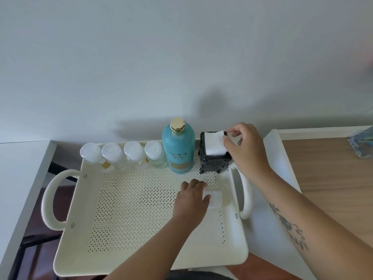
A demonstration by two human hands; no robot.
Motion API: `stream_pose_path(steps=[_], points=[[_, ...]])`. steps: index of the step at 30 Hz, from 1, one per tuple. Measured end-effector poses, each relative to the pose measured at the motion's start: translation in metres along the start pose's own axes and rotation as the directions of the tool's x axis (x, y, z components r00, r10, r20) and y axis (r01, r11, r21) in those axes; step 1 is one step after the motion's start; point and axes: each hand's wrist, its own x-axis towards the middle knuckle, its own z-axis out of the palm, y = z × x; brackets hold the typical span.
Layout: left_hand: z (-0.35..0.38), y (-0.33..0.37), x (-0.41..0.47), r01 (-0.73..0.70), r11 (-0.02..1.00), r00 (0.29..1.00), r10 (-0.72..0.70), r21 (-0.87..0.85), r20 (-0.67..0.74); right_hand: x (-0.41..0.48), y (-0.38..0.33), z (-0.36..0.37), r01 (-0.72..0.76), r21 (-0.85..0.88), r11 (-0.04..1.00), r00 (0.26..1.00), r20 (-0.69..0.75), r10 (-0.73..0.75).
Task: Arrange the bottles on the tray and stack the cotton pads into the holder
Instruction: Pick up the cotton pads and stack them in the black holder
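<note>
1. the loose white square cotton pad (pixel 215 199) lies flat on the floor of the cream perforated metal tray (pixel 141 257), at its near right. it sits on the thumb side of the left hand (pixel 190 201), partly under it.
2. the left fingers (pixel 193 183) are bent down onto the tray floor with the thumb laid across the pad's left edge. whether they already pinch it or only press on it, i cannot tell.
3. the black ornate square holder (pixel 214 163) stands in the tray's far right corner, straight beyond the loose pad, so the lift would run away from the body along the tray's right side.
4. the right hand (pixel 244 146) is at the holder's top right, thumb and forefinger closed on the right edge of the stack of white square cotton pads (pixel 214 142) that fills it to the rim.
5. the left hand is the nearer one to the loose pad. the right hand already covers the holder's mouth and would probably need to make room.
6. the bottles look done. four small clear plastic bottles (pixel 123 156) and the tall turquoise bottle with a gold cap (pixel 178 150) stand in a row along the far wall.
</note>
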Motion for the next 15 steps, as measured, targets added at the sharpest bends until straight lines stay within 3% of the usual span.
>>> stream_pose_path(steps=[4, 7, 15], points=[[0.007, 0.0, 0.004, -0.025, 0.998, 1.0, 0.026, 0.066, -0.016, -0.015, 0.0, 0.001, 0.283, -0.182, 0.942, 0.959, 0.061, -0.276], [0.01, -0.001, 0.008, -0.016, 0.997, 0.999, 0.019, 0.081, -0.03, -0.02, 0.005, 0.003, 0.424, -0.283, 0.86, 0.906, 0.141, -0.4], [0.013, -0.004, 0.011, 0.014, 0.998, 1.0, -0.012, 0.059, -0.026, -0.024, 0.013, 0.009, 0.453, -0.41, 0.792, 0.891, 0.235, -0.389]])
